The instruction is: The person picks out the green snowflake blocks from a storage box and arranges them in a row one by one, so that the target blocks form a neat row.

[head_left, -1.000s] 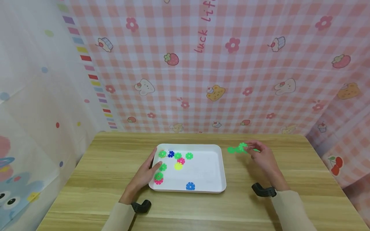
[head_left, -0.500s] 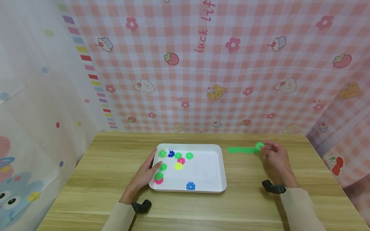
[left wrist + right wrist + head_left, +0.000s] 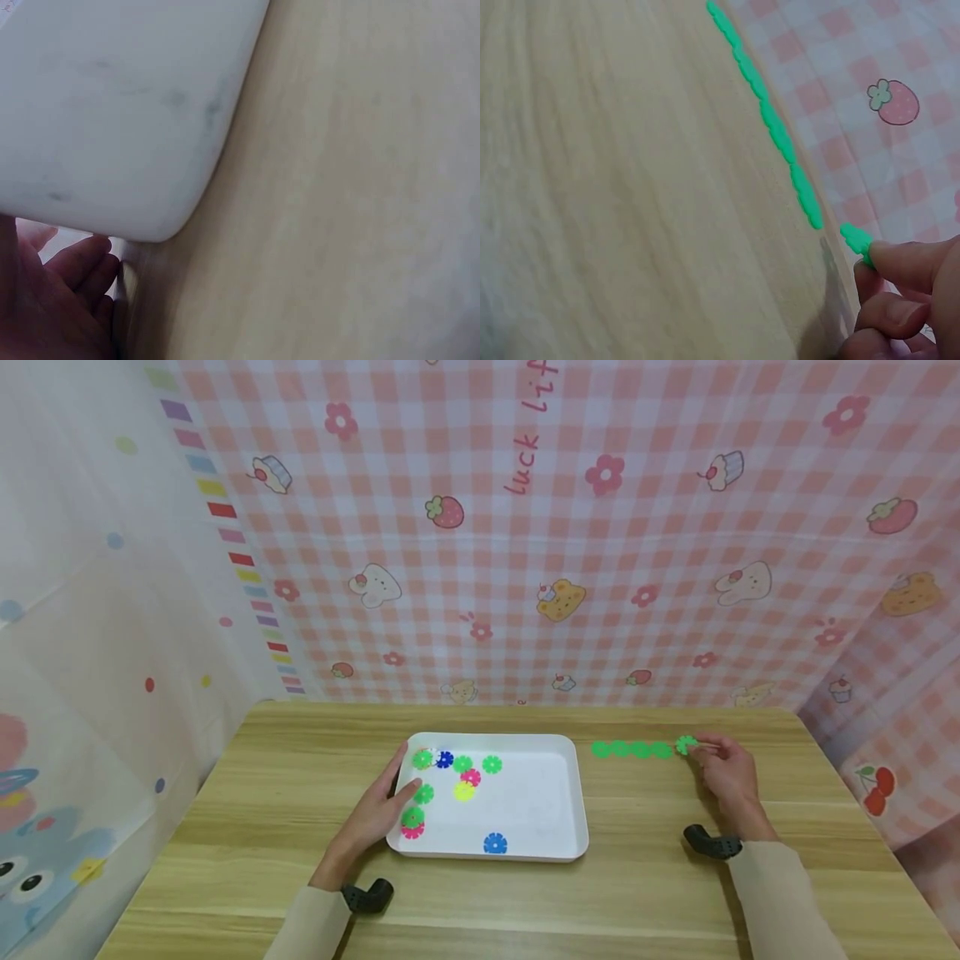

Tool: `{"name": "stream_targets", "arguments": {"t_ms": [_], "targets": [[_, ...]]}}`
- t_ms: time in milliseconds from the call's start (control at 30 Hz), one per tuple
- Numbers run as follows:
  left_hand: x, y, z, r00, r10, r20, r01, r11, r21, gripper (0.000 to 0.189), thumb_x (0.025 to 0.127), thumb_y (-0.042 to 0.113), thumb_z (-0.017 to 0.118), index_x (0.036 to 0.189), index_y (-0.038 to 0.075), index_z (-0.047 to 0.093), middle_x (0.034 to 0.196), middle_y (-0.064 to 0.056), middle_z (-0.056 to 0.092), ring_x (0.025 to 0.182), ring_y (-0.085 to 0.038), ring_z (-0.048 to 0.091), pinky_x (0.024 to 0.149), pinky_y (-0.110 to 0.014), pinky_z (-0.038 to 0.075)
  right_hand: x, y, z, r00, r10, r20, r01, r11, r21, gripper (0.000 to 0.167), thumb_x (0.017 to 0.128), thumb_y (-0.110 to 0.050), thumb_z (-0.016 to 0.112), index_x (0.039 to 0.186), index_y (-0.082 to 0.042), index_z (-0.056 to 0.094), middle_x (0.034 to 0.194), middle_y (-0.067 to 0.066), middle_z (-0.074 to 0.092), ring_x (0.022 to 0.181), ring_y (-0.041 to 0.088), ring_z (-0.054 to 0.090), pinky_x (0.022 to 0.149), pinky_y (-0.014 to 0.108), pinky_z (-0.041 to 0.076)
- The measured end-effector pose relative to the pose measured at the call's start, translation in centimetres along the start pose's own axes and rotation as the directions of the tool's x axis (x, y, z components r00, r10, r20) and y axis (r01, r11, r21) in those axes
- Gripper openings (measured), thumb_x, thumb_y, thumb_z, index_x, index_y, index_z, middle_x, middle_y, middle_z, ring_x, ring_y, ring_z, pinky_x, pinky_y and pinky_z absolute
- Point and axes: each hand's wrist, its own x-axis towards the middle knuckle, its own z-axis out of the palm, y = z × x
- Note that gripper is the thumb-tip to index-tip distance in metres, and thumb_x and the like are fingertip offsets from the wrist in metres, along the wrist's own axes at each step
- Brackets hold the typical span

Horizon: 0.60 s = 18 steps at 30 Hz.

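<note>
My right hand (image 3: 729,774) pinches a green snowflake disc (image 3: 686,745) between thumb and fingertips. In the right wrist view that disc (image 3: 854,238) is seen nearly edge-on, a small gap from the end of a row of green snowflake discs (image 3: 777,135). The row (image 3: 619,749) lies flat on the table to the right of the white tray (image 3: 532,806). My left hand (image 3: 381,806) grips the tray's left side, thumb over the rim and fingers along the outside. The tray's outer wall (image 3: 127,112) fills much of the left wrist view, above the fingers.
Inside the tray lie several more snowflake discs: green ones, a yellow one (image 3: 464,791), pink ones, a dark blue one (image 3: 445,760) and a lighter blue one (image 3: 495,843) near the front wall. A checked cloth (image 3: 480,552) hangs behind the wooden table (image 3: 465,906).
My right hand has moved right with the green disc, from above the row to just past its right end, and then lowered slightly. My left hand and the tray have stayed put.
</note>
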Motion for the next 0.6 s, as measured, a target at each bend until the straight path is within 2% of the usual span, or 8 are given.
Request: {"name": "stream_targets", "arguments": {"t_ms": [100,233,267,467,500,600], "targets": [[0.08,-0.11,0.04,1.000,-0.012,-0.001,0.012,1.000,-0.001,0.069,0.105,0.035,0.049,0.161,0.030,0.009,0.167,0.000,0.008,0.154,-0.025,0.004,0.124,-0.049,0.006,0.11,0.25,0.20,1.000,-0.019,-0.012,0.018,0.998,-0.059,0.034,0.098,-0.021,0.061,0.127,-0.003,0.060,0.081,-0.022,0.056,0.072,-0.002,0.050,0.058,0.015,0.043],[0.14,-0.30,0.01,1.000,-0.018,-0.005,0.018,1.000,0.004,0.069,0.105,0.035,0.049,0.161,0.030,0.009,0.168,-0.001,0.007,0.154,-0.025,0.004,0.124,-0.049,0.006,0.10,0.34,0.58,0.999,-0.034,-0.034,0.031,0.996,-0.082,0.036,0.097,-0.018,0.063,0.128,0.000,0.061,0.081,-0.024,0.057,0.075,-0.006,0.051,0.063,0.013,0.044],[-0.10,0.25,-0.06,1.000,-0.025,-0.001,0.025,1.000,0.002,0.069,0.105,0.033,0.049,0.161,0.028,0.009,0.168,-0.002,0.007,0.154,-0.026,0.004,0.124,-0.050,0.006,0.05,0.28,0.67,0.999,-0.035,-0.039,0.032,0.996,-0.085,0.035,0.097,-0.018,0.064,0.127,0.000,0.062,0.081,-0.024,0.058,0.075,-0.006,0.051,0.064,0.012,0.044],[-0.09,0.28,-0.06,0.999,-0.036,0.001,0.036,0.999,0.001,0.069,0.105,0.032,0.048,0.161,0.028,0.008,0.167,-0.002,0.007,0.153,-0.026,0.004,0.123,-0.050,0.006,-0.15,-0.01,1.00,0.998,-0.037,-0.047,0.031,0.991,-0.131,0.033,0.097,-0.017,0.064,0.125,0.000,0.064,0.087,-0.013,0.064,0.074,-0.006,0.051,0.064,0.013,0.044],[0.15,-0.28,0.00,1.000,-0.028,-0.004,0.028,1.000,0.004,0.069,0.105,0.034,0.048,0.161,0.030,0.008,0.167,-0.001,0.007,0.154,-0.025,0.004,0.123,-0.050,0.006,-0.15,0.00,1.01,0.998,-0.040,-0.050,0.033,0.990,-0.136,0.033,0.097,-0.017,0.063,0.125,0.000,0.064,0.086,-0.012,0.064,0.074,-0.005,0.051,0.063,0.013,0.044],[0.16,-0.31,0.06,1.000,-0.022,-0.008,0.022,1.000,0.005,0.068,0.105,0.035,0.049,0.160,0.031,0.009,0.167,0.000,0.008,0.154,-0.025,0.004,0.123,-0.050,0.007,-0.07,0.12,1.04,0.997,-0.045,-0.062,0.037,0.991,-0.132,0.031,0.096,-0.015,0.064,0.124,0.000,0.065,0.079,-0.019,0.058,0.072,-0.005,0.050,0.061,0.013,0.043]]}}
